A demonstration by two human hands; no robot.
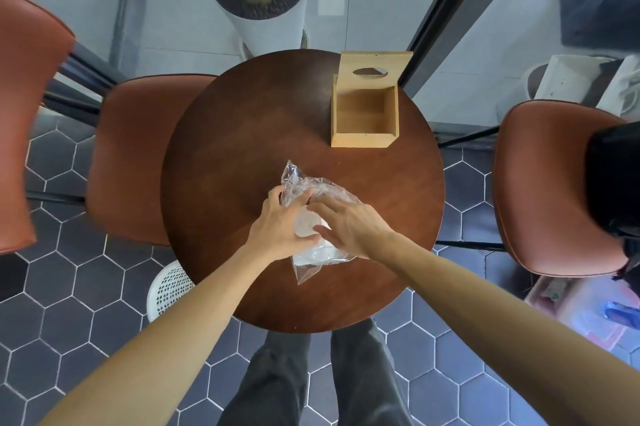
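Both bare forearms reach forward from the near side and meet over one bundle, which lies nearer the person than the pale wooden box with a raised hinged lid and a little to the left of it, well apart from it.

The left hand comes in from the lower left, wrist straight. Its thumb lies on the side away from the box's front wall, its fingers curl into the crumpled plastic, and it holds a fold of it.

The right hand comes in from the lower right and lies across the top of the bundle. Its fingers are nearly straight and slightly spread, pointing towards the left hand. The thumb is tucked beneath towards the white contents, and the hand presses without closing round anything.

The bundle is a clear crinkled plastic bag. Its loose end stands up, wrinkled and glossy, on the side towards the box. Its flat tail trails towards the person. Inside is a soft white pack, seen between the two hands; what it is I cannot tell.

Box and bag both rest on the round dark brown wooden table. The box's oval-holed lid stands open at its far edge.
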